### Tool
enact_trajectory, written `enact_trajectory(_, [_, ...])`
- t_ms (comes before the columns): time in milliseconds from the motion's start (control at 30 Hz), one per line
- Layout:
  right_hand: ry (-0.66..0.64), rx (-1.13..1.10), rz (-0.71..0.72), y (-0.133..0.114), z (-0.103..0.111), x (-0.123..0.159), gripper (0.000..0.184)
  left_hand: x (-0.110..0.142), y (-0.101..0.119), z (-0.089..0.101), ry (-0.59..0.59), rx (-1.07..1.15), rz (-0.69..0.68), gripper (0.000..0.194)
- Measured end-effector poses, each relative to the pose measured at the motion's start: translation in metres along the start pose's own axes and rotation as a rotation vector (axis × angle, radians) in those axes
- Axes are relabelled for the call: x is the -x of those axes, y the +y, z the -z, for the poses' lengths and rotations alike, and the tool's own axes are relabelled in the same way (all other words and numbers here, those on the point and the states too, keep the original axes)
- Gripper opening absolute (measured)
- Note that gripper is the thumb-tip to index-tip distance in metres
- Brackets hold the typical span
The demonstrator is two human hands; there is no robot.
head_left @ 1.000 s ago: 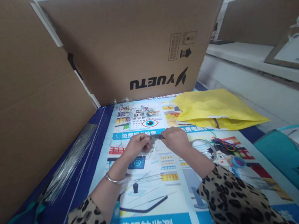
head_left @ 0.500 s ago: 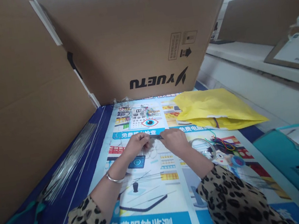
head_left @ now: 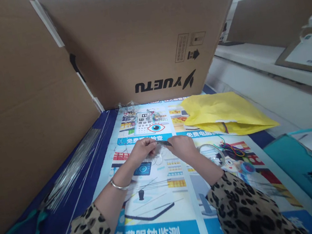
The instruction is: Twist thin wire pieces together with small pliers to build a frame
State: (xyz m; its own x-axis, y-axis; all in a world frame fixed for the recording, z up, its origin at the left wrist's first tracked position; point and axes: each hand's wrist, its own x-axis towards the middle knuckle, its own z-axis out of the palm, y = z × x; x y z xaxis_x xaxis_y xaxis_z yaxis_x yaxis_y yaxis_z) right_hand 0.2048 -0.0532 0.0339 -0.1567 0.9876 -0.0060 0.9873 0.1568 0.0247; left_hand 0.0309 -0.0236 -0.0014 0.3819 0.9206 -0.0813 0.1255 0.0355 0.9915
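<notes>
In the middle of the mat, my left hand (head_left: 143, 150) is closed in a pinch on thin wire (head_left: 158, 158), whose fine loops hang below the fingers. My right hand (head_left: 183, 147) is closed round dark narrow-nosed pliers (head_left: 164, 143). Only their tapered jaws show, pointing left to the left fingertips; the handles are hidden in the fist. Whether the jaws bite the wire is too small to tell. A clear round coil (head_left: 213, 154) lies beside my right wrist, close to a bundle of coloured cords (head_left: 234, 149).
Cardboard panels (head_left: 144, 36) stand behind and at left. A yellow bag (head_left: 225, 112) lies at back right, a teal box (head_left: 311, 172) at right. At left are a bundle of straight wires (head_left: 72, 168) and teal-handled pliers (head_left: 34, 229). Loose wires (head_left: 146, 189) lie in front.
The pliers' jaws have tilted slightly and look broader between my hands. Both hands stay almost in place, with the left raised a little.
</notes>
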Motion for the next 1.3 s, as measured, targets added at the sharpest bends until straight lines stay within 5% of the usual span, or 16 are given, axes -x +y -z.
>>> enact_trajectory(700, [-0.056, -0.053, 0.015, -0.001, -0.002, -0.001, 0.042, 0.003, 0.01, 0.0, 0.02, -0.021, 0.081, 0.013])
enact_trajectory(1000, [0.146, 0.11, 0.165, 0.002, 0.006, 0.005, 0.017, 0.002, 0.01, 0.005, -0.053, -0.001, 0.06, 0.021])
enact_trajectory(1300, [0.258, 0.166, 0.237, -0.001, 0.003, 0.007, 0.017, 0.004, 0.012, 0.004, -0.077, 0.018, 0.044, 0.025])
